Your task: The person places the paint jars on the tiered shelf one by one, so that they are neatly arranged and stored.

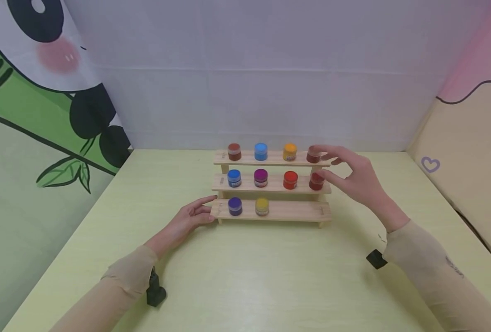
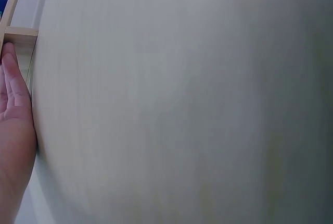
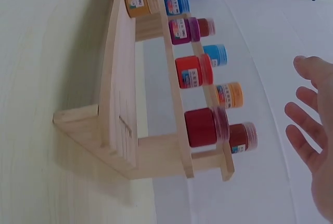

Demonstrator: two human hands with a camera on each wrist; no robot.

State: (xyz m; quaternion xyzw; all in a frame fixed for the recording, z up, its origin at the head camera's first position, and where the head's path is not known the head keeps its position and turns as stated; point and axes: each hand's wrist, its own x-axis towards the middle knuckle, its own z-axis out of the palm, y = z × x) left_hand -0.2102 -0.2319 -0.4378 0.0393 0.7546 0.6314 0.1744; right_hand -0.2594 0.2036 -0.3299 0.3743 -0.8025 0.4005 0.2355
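Observation:
A three-tier wooden stand (image 1: 270, 186) holds small paint jars. My left hand (image 1: 191, 216) grips the left end of its lowest tier, thumb at the front edge and a finger at the rear. At the right end, my right hand (image 1: 355, 177) is spread beside a dark red jar (image 1: 316, 181) on the middle tier and a brownish-red jar (image 1: 313, 154) on the top tier. The right wrist view shows the fingers (image 3: 307, 122) apart from the jars, holding nothing. On the lowest tier stand a violet jar (image 1: 235, 206) and a yellow jar (image 1: 262, 207).
More jars line the upper tiers: red (image 1: 290, 180), purple (image 1: 260, 178) and blue (image 1: 234, 178) in the middle, orange (image 1: 289, 152) and light blue (image 1: 261, 151) on top. The stand sits on a pale wooden table (image 1: 245, 276), near a light cloth backdrop (image 1: 262, 101).

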